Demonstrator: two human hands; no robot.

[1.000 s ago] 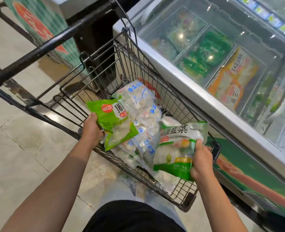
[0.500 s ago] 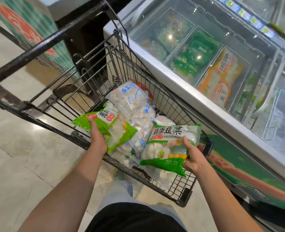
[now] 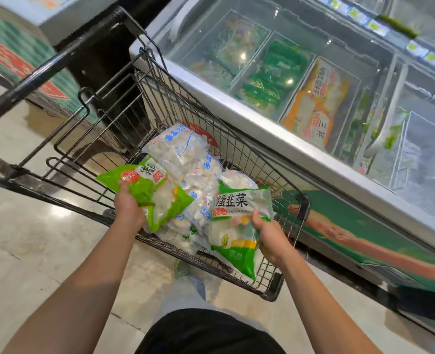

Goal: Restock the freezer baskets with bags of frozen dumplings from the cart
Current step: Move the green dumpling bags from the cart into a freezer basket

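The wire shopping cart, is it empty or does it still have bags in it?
Not empty. The dark wire shopping cart holds a pile of clear blue-printed dumpling bags.

Supermkt: cart (image 3: 236, 154), chest freezer (image 3: 262, 123).

The scene is brightly and evenly lit from overhead. Small white glare spots from ceiling lamps sit on the freezer (image 3: 300, 80) glass, and frost and reflections haze the packs beneath it. The glossy floor (image 3: 27, 241) carries soft pale sheen patches and a dim shadow under the cart (image 3: 239, 159). Wide-angle distortion bends straight lines: the cart handle (image 3: 45, 72) and freezer rim bow toward the frame edges. Motion blur smears the handle, the top right corner and the far right basket, while the bags at centre are fairly sharp, their print partly readable.
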